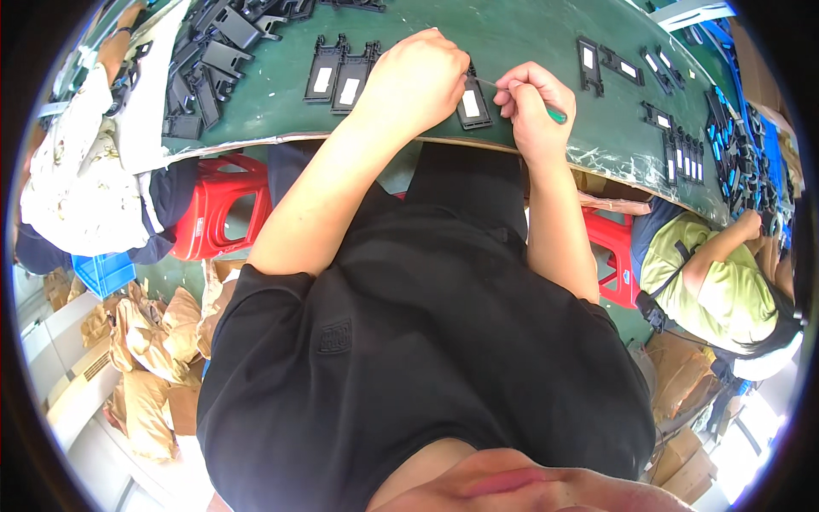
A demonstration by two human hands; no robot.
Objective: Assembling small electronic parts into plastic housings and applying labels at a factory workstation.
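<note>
On the green table, a black plastic part (480, 121) with a white label lies close to the near edge. My left hand (416, 84) is curled over its upper left side, fingers closed at it; the fingertips are partly hidden. My right hand (539, 107) grips a thin tool with a green handle (556, 113). The tool's metal shaft (487, 83) points left toward the part, and its tip is hidden by my left hand, so its exact kind does not show. Two similar labelled parts (348, 85) lie side by side just left of my left hand.
A heap of black parts (226, 43) covers the table's left. More labelled parts (589, 64) lie to the right, beside a pile of black and blue pieces (742, 154). People sit at both sides, near red stools (217, 209). Brown paper bags (149, 341) stand behind.
</note>
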